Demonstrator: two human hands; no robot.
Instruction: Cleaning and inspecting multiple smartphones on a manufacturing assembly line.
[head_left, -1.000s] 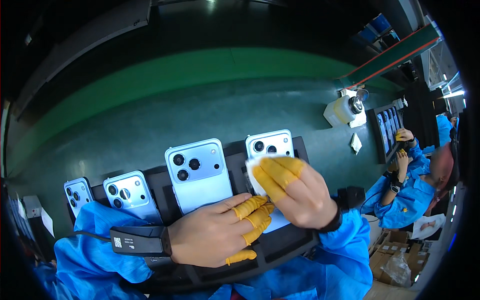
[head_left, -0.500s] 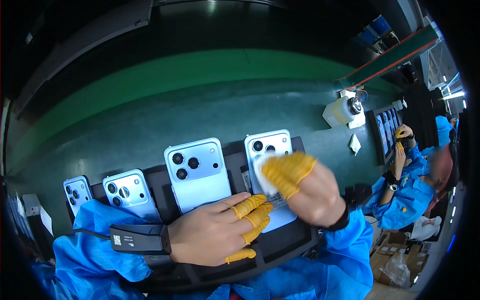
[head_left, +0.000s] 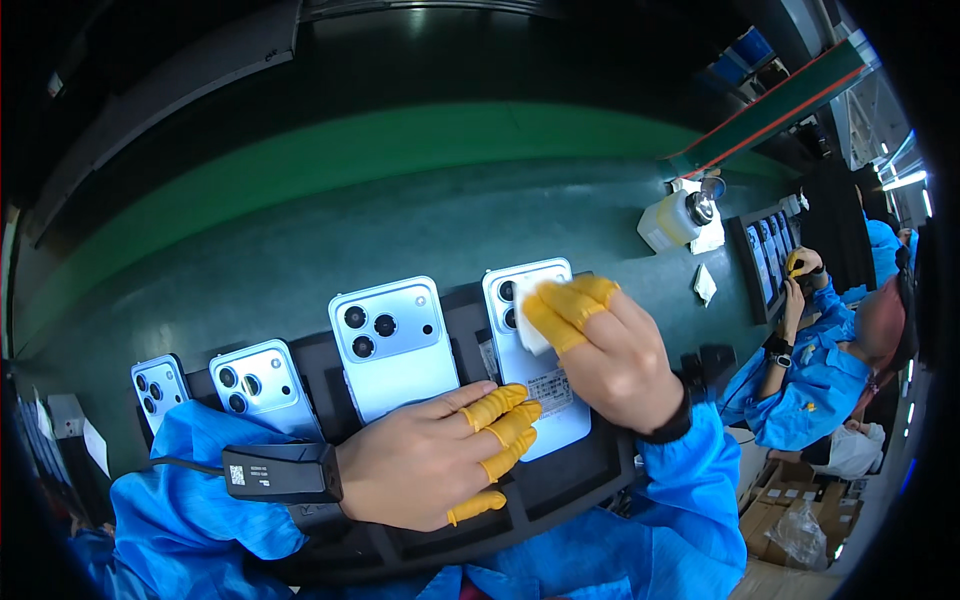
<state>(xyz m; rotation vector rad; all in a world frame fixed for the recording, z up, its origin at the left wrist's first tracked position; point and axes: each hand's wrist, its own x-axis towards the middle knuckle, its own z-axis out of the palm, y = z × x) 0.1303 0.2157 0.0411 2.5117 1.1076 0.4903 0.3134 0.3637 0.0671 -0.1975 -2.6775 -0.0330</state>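
Note:
A light blue phone (head_left: 512,365) lies camera side up, rightmost in the black tray (head_left: 553,492), with a printed label on its lower back. My right hand (head_left: 628,365), in yellow finger cots, pinches a folded white cloth (head_left: 531,328) against its camera area, partly covering the lenses. Stretched flat, my left hand (head_left: 415,465) also wears yellow finger cots; its fingertips rest at that phone's left edge. Just beyond the left hand is a second light blue phone (head_left: 405,378), its lower end hidden. Farther left are a third phone (head_left: 268,405) and a fourth phone (head_left: 158,388), partly behind my sleeve.
A white bottle (head_left: 672,220) with a dark cap stands on the green bench (head_left: 560,215) at the back right, by a crumpled white tissue (head_left: 705,285). Past it, a co-worker (head_left: 815,375) in blue handles another tray of phones (head_left: 765,262). Cardboard (head_left: 775,515) sits low right.
The right hand has shifted slightly, and the cloth now sits higher on the phone's back, uncovering the label. The left hand stays almost in place. The view has turned a little.

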